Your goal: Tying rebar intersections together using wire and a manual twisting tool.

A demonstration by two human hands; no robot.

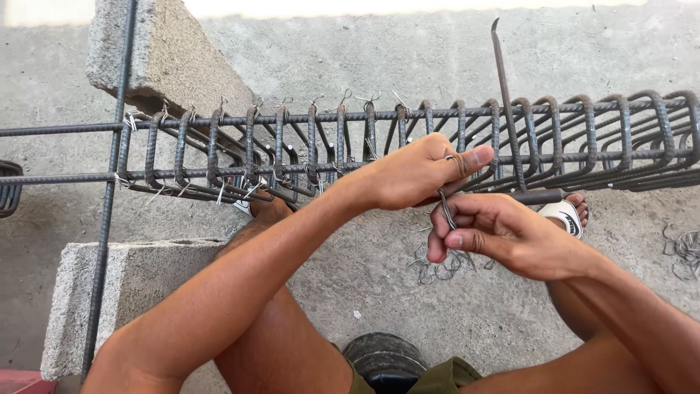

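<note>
A long rebar cage (pixel 306 149) of steel bars and closely spaced stirrups lies across two concrete blocks. My left hand (pixel 419 171) is closed around the cage's near lower bar, thumb stretched along it. Just below, my right hand (pixel 496 233) pinches a bent piece of thin tie wire (pixel 445 208) that rises up to the bar under my left hand. A steel hook tool (pixel 507 102) leans across the cage, its dark handle (pixel 536 197) resting beside my right hand. The stirrups to the left carry twisted wire ties.
Concrete blocks stand at the upper left (pixel 168 58) and lower left (pixel 138 281). A loose rebar (pixel 109 190) runs vertically on the left. Loose wire pieces (pixel 441 266) lie on the concrete floor, more at the right edge (pixel 685 252). My sandalled foot (pixel 565 211) is under the cage.
</note>
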